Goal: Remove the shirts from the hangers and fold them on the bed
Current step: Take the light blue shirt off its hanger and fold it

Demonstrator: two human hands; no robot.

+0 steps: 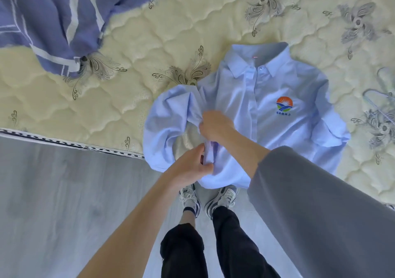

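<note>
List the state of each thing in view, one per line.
Shirt: off hanger, face up on mattress, buttoned, hem over the edge.
Left hand: shut on shirt's lower side edge.
Right hand: shut on shirt's side, higher up.
Hanger: bare, lying on mattress.
Striped quilt: bunched up.
Mattress: uncovered.

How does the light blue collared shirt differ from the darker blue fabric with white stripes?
The light blue collared shirt is plain with a round logo and lies face up near both hands; the darker blue striped fabric is bunched at the far left, untouched. Both rest on the cream quilted mattress.
</note>
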